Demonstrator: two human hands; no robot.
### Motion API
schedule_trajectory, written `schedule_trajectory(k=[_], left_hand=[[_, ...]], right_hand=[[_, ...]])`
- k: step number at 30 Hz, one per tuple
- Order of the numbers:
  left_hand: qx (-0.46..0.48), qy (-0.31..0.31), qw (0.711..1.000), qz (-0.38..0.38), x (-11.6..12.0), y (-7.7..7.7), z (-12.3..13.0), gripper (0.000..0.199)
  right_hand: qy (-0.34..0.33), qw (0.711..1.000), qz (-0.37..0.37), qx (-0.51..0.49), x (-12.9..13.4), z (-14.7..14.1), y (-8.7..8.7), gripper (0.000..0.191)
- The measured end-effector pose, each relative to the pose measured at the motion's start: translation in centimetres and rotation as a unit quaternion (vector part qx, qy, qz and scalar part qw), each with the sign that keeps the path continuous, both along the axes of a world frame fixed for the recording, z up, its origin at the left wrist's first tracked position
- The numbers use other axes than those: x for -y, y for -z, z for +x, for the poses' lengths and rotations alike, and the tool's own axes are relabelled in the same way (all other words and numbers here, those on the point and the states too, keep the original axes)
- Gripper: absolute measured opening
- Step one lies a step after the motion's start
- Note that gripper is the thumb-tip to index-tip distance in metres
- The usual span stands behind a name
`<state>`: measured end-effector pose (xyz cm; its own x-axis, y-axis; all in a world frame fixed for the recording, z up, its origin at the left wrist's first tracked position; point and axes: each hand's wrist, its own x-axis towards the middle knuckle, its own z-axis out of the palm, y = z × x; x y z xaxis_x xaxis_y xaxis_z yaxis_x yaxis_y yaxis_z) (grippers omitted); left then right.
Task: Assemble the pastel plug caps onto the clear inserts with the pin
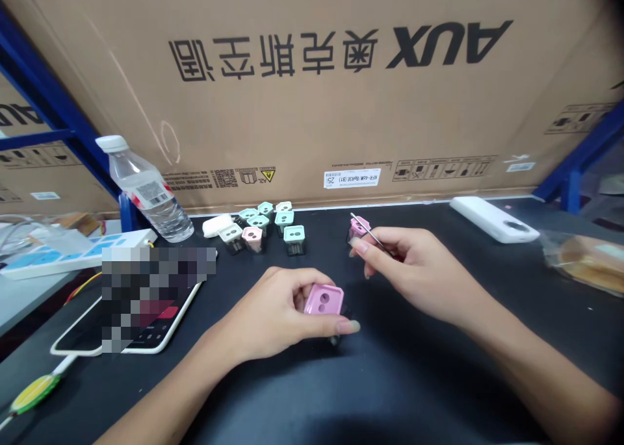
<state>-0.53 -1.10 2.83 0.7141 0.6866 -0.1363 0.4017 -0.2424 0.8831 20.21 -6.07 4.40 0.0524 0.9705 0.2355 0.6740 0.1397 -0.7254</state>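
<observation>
Bare hands [266, 315], bare forearms [526, 347], slim fingers [385, 243], oval fingernails [348, 327]

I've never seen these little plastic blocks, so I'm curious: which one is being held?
The pink two-holed block gripped in the left hand; the other mint-green and pink blocks stand on the black tabletop.

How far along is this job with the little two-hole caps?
Seemingly done: the group of mint-green and pink caps standing on dark bases. In hand: the left hand holds a pink cap, the right hand pinches tweezers. Still to do: apparently the pink piece just beyond the tweezers.
</observation>
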Motion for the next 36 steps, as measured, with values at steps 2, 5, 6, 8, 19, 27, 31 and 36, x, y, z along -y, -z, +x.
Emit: schedule_trajectory(k=[2, 5, 6, 8, 19, 27, 31, 36], left_hand=[[0.015, -0.007, 1.000, 0.009, 0.2, 0.0, 0.3, 0.039], [0.015, -0.017, 1.000, 0.000, 0.3, 0.0, 0.4, 0.034], [0.009, -0.021, 1.000, -0.009, 0.2, 0.0, 0.4, 0.035], [-0.001, -0.025, 0.999, -0.032, -0.1, 0.1, 0.3, 0.039], [0.032, -0.018, 0.999, -0.033, -0.7, 0.2, 0.0, 0.038], [0.025, -0.024, 0.999, -0.016, -0.4, 0.2, 0.0, 0.035], [-0.003, -0.047, 0.998, 0.028, -0.3, 0.3, -0.1, 0.031], [-0.019, -0.074, 0.996, 0.054, -0.3, 0.8, 0.0, 0.033]], right_hand=[[-0.002, 1.000, -0.007, 0.001, 0.1, -0.1, 0.1, 0.044], [-0.005, 1.000, -0.015, 0.004, 0.1, -0.1, 0.2, 0.044], [-0.006, 1.000, -0.018, 0.006, 0.1, -0.1, 0.1, 0.044], [-0.008, 1.000, -0.019, 0.009, 0.1, -0.1, 0.1, 0.044], [0.000, 0.999, -0.028, 0.020, -0.1, -0.2, 0.4, 0.045], [0.010, 0.999, -0.028, 0.026, -0.1, -0.2, 0.6, 0.048], [0.016, 0.999, -0.029, 0.031, -0.2, -0.3, 0.5, 0.048], [0.021, 0.999, -0.030, 0.037, -0.3, -0.2, 0.7, 0.049]])
